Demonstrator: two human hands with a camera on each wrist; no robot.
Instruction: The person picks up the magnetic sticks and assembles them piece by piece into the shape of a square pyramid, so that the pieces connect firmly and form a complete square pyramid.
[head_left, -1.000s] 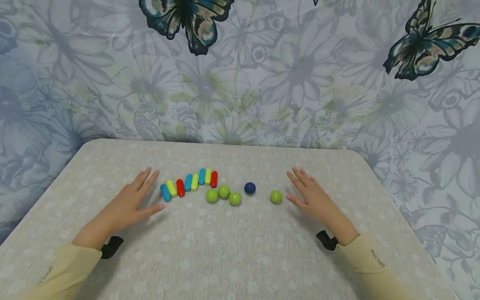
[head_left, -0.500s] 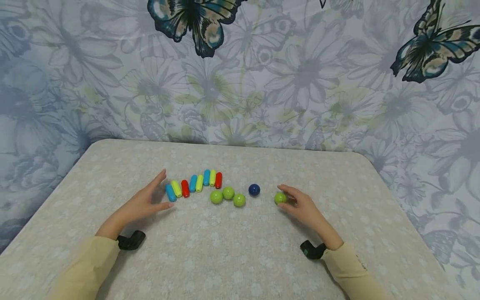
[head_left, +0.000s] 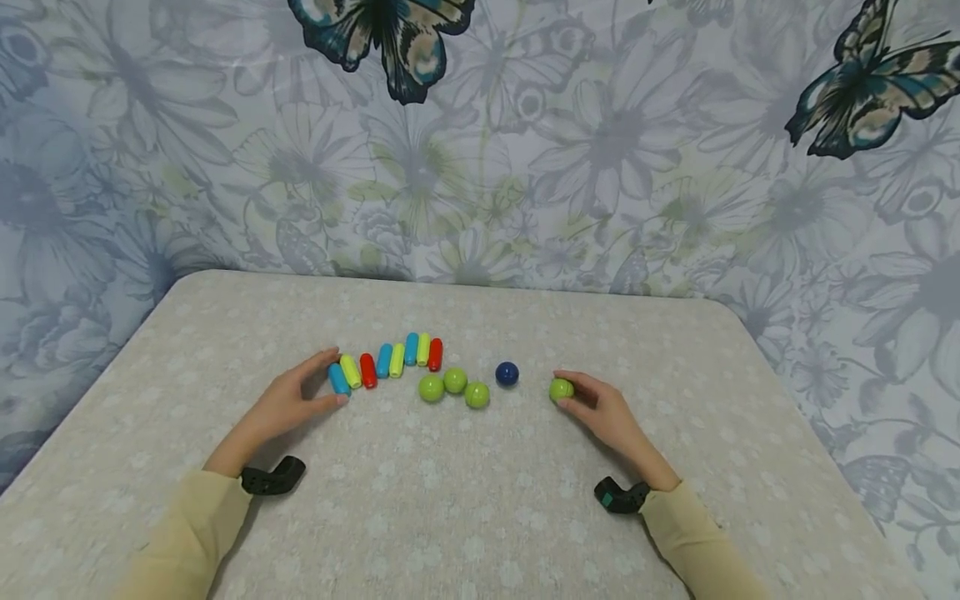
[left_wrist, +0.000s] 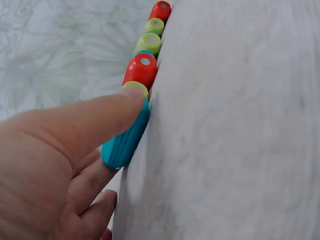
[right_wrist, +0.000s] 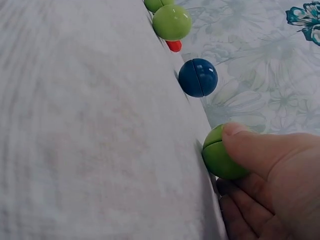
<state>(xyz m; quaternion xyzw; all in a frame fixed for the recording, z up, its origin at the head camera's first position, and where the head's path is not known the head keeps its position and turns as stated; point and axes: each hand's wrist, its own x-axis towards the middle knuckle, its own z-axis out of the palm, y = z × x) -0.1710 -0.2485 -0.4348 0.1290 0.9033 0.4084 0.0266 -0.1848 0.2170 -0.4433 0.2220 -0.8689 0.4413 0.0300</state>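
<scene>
At the left end of a row of short rounded toy sticks, my left hand (head_left: 281,404) holds the blue toy stick (head_left: 339,379) between thumb and index finger. Close up in the left wrist view, the thumb lies over this blue stick (left_wrist: 125,142), and the other fingers are behind it. My right hand (head_left: 603,417) pinches the rightmost green ball (head_left: 560,389) on the table. The thumb covers part of that green ball (right_wrist: 217,155) in the right wrist view. A dark blue ball (head_left: 507,374) sits left of it, and three green balls (head_left: 455,381) cluster farther left.
Blue, yellow-green and red sticks (head_left: 397,360) continue the row rightward in a stepped line behind the green cluster. They lie on a pale patterned tablecloth (head_left: 465,500). Behind the table's far edge rises a wall (head_left: 525,208) with flowers and butterflies.
My right hand has moved left and its fingers have come together around the green ball. My left hand has moved right, bringing thumb and index finger onto the end blue stick.
</scene>
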